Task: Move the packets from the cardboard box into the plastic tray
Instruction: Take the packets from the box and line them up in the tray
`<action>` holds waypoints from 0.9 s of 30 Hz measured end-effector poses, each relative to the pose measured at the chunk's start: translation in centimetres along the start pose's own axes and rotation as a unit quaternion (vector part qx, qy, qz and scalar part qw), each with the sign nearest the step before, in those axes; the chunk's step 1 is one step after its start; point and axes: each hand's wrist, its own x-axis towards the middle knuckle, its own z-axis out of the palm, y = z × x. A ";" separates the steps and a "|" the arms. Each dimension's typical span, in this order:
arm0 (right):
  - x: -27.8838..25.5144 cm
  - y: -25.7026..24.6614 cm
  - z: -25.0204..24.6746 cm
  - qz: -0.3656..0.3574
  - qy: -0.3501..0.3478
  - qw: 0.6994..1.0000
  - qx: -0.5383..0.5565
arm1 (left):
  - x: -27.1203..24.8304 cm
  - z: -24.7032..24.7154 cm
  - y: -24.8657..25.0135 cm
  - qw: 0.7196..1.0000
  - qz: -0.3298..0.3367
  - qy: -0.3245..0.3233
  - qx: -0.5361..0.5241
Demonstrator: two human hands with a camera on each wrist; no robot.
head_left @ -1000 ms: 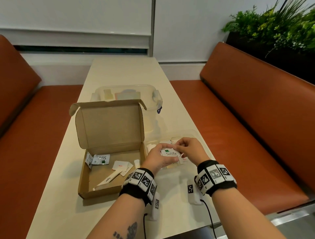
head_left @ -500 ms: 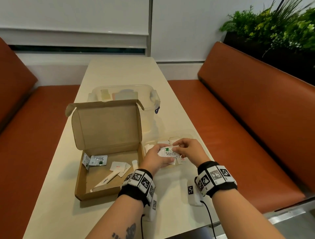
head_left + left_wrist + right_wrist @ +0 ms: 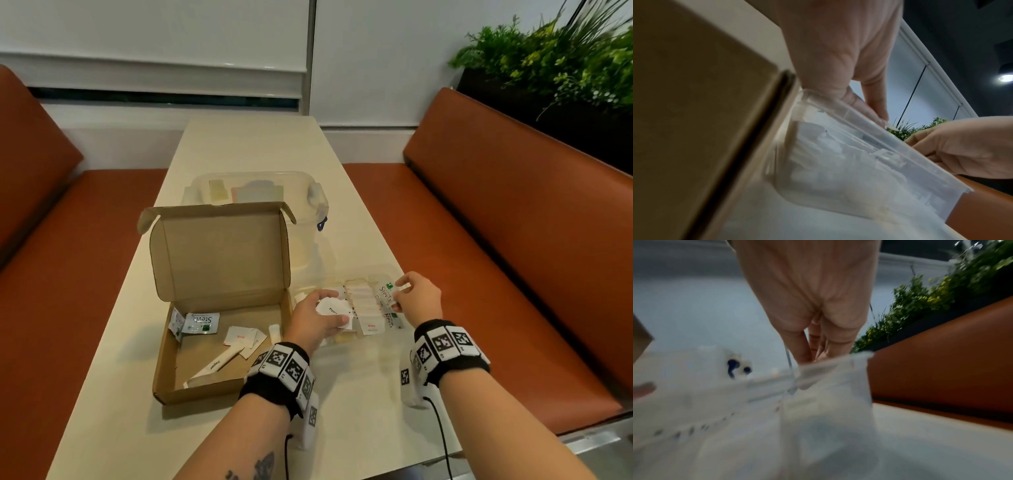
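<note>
An open cardboard box (image 3: 219,387) lies at the table's left, holding two Stevia packets (image 3: 200,322), white red-printed packets (image 3: 241,337) and a Sugar stick (image 3: 219,364). Right beside it stands the clear plastic tray (image 3: 359,274) with rows of packets. Over the tray's left end my left hand (image 3: 334,310) holds a few white packets (image 3: 337,305). At the tray's right end my right hand (image 3: 397,294) pinches a Stevia packet (image 3: 384,293) upright. The left wrist view shows the tray's wall (image 3: 900,142) against the box (image 3: 694,97). The right wrist view is blurred.
A clear lidded container (image 3: 257,192) with a blue latch (image 3: 733,368) stands right behind the box's raised lid (image 3: 222,253). Orange benches (image 3: 496,240) run along both sides of the narrow table (image 3: 253,144). Plants (image 3: 548,61) sit behind the right bench.
Both hands were together on the Stevia packet over the tray's middle. Now my right hand has carried it to the tray's right end, and my left hand keeps the white packets.
</note>
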 end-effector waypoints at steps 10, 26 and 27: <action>-0.1 0.4 0.8 0.004 -0.028 0.987 -0.156 | 0.0 0.0 0.1 0.999 0.002 0.000 0.047; -0.9 0.0 1.3 -0.084 -0.102 0.912 -0.388 | -0.1 0.1 0.1 0.999 0.008 0.007 0.042; -0.9 0.0 1.3 -0.096 -0.114 0.907 -0.393 | -0.1 0.1 0.1 0.999 0.009 0.009 0.048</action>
